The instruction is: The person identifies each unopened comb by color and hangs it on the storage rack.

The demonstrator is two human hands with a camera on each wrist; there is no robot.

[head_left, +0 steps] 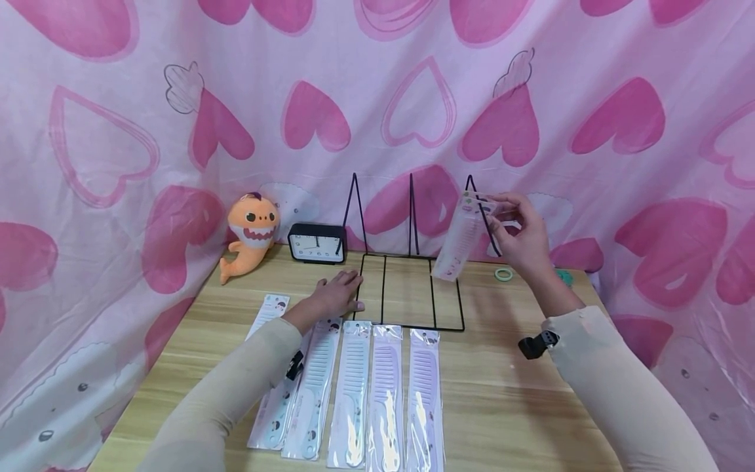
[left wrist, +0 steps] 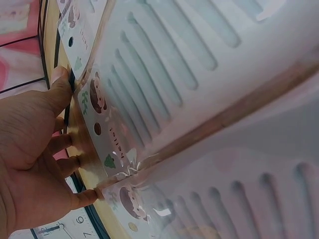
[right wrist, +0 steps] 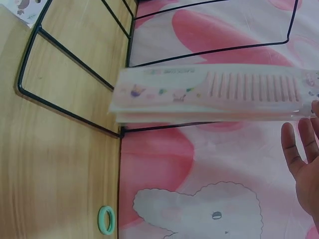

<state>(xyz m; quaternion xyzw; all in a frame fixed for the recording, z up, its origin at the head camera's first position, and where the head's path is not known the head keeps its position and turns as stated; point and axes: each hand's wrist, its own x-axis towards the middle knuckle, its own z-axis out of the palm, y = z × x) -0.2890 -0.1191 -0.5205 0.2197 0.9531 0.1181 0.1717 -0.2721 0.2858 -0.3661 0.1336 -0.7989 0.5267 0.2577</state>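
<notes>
The right hand (head_left: 522,239) pinched a packaged pink comb (head_left: 461,239) by its upper end, holding it in the air over the right side of the black wire rack (head_left: 407,288), the comb hanging down and to the left of the hand. In the right wrist view the fingers (right wrist: 299,149) looked fairly straight beside the comb's end. The left hand (head_left: 333,296) lay flat on the wooden table (head_left: 501,393), fingers together, touching the rack's left edge, just above a row of packaged combs (head_left: 366,393). A green ring (head_left: 503,274) lay near the right hand
</notes>
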